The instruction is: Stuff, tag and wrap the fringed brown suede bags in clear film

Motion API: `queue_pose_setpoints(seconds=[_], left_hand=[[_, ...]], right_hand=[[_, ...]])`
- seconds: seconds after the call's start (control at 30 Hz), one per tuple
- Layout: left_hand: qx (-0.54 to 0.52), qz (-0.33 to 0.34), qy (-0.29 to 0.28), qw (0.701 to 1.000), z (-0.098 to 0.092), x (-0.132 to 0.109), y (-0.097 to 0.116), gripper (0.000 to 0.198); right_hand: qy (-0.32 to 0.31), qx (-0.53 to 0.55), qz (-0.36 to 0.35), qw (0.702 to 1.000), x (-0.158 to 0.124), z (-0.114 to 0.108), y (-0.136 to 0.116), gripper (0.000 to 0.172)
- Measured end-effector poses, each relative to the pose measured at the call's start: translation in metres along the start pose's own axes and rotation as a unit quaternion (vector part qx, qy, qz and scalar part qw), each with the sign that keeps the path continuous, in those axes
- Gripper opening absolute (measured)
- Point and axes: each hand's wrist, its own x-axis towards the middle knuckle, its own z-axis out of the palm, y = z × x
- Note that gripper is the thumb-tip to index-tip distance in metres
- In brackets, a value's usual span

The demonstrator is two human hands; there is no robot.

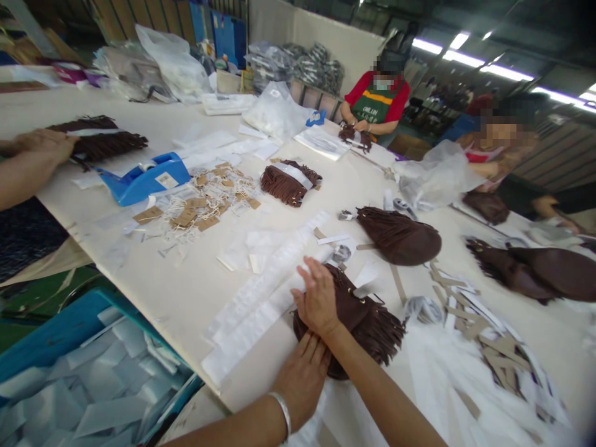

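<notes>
A dark brown fringed bag (356, 316) lies on the table in front of me, with small metal rings and a strip of white paper on top. My right hand (319, 298) rests on its left part, fingers stretched and slightly apart. Below it, my left hand (302, 375), with a silver bangle at the wrist, lies against the bag's near-left edge. Its fingers are extended and close together; their tips are partly hidden beside the right hand. Long white paper strips (261, 316) lie just left of the bag.
Brown tags with white strings (195, 211) lie beside a blue tape dispenser (144, 177). Other fringed bags (398, 236) and tan strips (503, 360) are to the right. A blue bin (88, 310) of white pieces stands below the table edge. Several people work around the table.
</notes>
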Motion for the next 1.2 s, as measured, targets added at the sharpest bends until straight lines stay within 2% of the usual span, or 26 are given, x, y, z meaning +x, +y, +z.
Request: queue_pose_setpoints(seconds=[0.1, 0.17, 0.23, 0.37, 0.43, 0.57, 0.6, 0.67, 0.73, 0.8, 0.83, 0.93, 1.0, 1.07, 1.13, 1.2], left_hand=[[0.023, 0.009, 0.003, 1.000, -0.001, 0.000, -0.001, 0.049], [0.044, 0.014, 0.020, 0.999, -0.004, 0.001, -0.002, 0.050], [0.060, 0.012, 0.036, 0.997, -0.007, 0.002, -0.002, 0.051], [0.070, 0.012, 0.032, 0.997, -0.004, 0.001, 0.000, 0.051], [0.067, 0.011, 0.031, 0.997, 0.003, 0.000, 0.002, 0.049], [0.039, 0.006, 0.040, 0.998, 0.013, -0.005, 0.004, 0.040], [0.035, 0.007, 0.039, 0.999, 0.014, -0.006, 0.005, 0.039], [0.034, 0.011, 0.040, 0.999, 0.013, -0.008, 0.003, 0.038], [0.039, 0.020, 0.040, 0.998, 0.012, -0.008, 0.000, 0.037], [0.042, 0.031, 0.037, 0.998, 0.011, -0.006, -0.004, 0.035], [0.042, 0.037, 0.034, 0.998, 0.010, -0.004, -0.005, 0.035], [0.035, 0.046, 0.019, 0.998, 0.002, -0.001, -0.005, 0.039], [0.028, 0.048, 0.005, 0.998, -0.006, 0.001, -0.005, 0.045], [0.026, 0.049, -0.006, 0.998, -0.013, 0.003, -0.004, 0.050], [0.027, 0.052, -0.010, 0.998, -0.017, 0.004, -0.003, 0.051], [0.032, 0.057, -0.012, 0.998, -0.018, 0.005, -0.002, 0.052]], right_hand=[[-0.119, 0.004, -0.038, 0.992, -0.007, 0.034, 0.006, 0.054], [-0.148, 0.005, -0.040, 0.988, 0.001, 0.039, 0.013, 0.056], [-0.125, 0.009, -0.049, 0.991, 0.020, 0.022, 0.015, 0.060], [-0.011, 0.028, -0.028, 0.999, 0.058, -0.026, 0.004, 0.068], [-0.021, 0.039, -0.035, 0.998, 0.060, -0.026, -0.002, 0.072], [-0.185, 0.041, -0.165, 0.968, 0.024, 0.021, -0.014, 0.065], [-0.213, 0.031, -0.166, 0.962, 0.014, 0.032, -0.016, 0.064], [-0.232, 0.007, -0.164, 0.959, 0.005, 0.044, -0.020, 0.063], [-0.211, -0.017, -0.172, 0.962, 0.007, 0.035, -0.020, 0.064], [-0.168, -0.038, -0.165, 0.971, 0.010, 0.007, -0.020, 0.064], [-0.136, -0.045, -0.140, 0.980, 0.009, -0.011, -0.020, 0.064], [-0.018, -0.054, 0.012, 0.998, -0.015, -0.066, -0.014, 0.059], [0.033, -0.059, 0.113, 0.991, -0.047, -0.088, -0.003, 0.055], [0.026, -0.076, 0.162, 0.983, -0.086, -0.090, 0.009, 0.054], [-0.007, -0.093, 0.158, 0.983, -0.121, -0.077, 0.018, 0.051], [-0.026, -0.103, 0.159, 0.982, -0.143, -0.061, 0.022, 0.049]])
